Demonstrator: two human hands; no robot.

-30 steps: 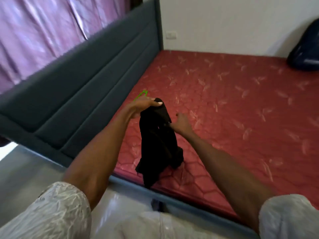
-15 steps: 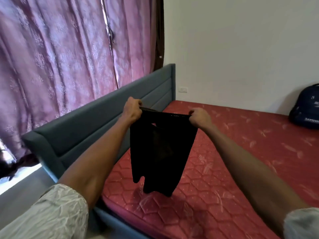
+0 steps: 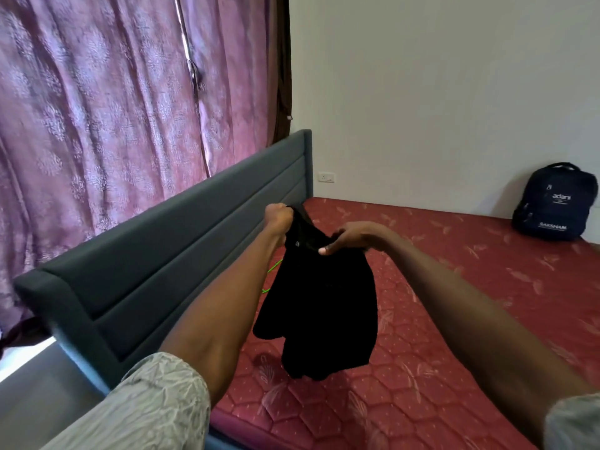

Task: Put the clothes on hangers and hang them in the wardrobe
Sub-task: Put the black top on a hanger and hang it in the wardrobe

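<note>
Sleeves [image 3: 152,404] of a pale, crinkly shirt were seen closest, at the bottom edge. Past them, the black shorts [image 3: 319,303] were held up in the air over the bed [image 3: 454,336], not touching it. The left hand [image 3: 278,219] was curled tight round one end of the top edge. The right hand [image 3: 352,237] was pinching the top edge too, with the thumb in front.

Half a second before, the shorts had been pulled wide and flat between two hands held far apart. Now the hands had been brought close together, and the right hand had been dropped lower than the left, so the cloth was bunched up and hanging loose. It looked as if the shorts were being folded or made ready for a hanger.

A thin green hanger [image 3: 274,266] could just be seen peeking out behind the shorts, lying on the bed. No clothes had been put on it yet, so most of the job was judged to be left. No wardrobe was seen.

Far away, a dark backpack [image 3: 556,203] was propped against the wall on the bed. It was closed, so what was inside could not be told.
</note>
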